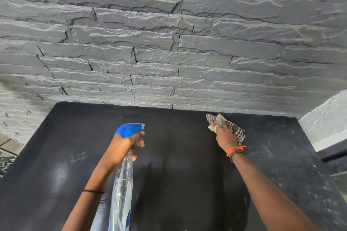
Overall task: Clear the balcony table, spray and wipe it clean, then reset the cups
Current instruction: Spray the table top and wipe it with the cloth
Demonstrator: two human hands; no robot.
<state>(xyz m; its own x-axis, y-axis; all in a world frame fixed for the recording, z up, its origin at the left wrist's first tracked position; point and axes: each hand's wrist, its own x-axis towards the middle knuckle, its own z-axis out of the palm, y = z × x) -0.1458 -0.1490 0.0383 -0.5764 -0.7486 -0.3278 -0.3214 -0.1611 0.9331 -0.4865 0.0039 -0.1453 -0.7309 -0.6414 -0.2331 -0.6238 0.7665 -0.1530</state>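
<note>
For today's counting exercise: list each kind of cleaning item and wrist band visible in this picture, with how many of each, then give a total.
Spray bottle, in the left hand: 1
Cloth, under the right hand: 1
Red string band, right wrist: 1
Dark bead bracelet, right wrist: 1
Thin black band, left forearm: 1
Total: 5

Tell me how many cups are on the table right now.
0. The black table holds no cups; only the left hand with a spray bottle and the right hand pressing a cloth. Any cups are outside the view.
</note>
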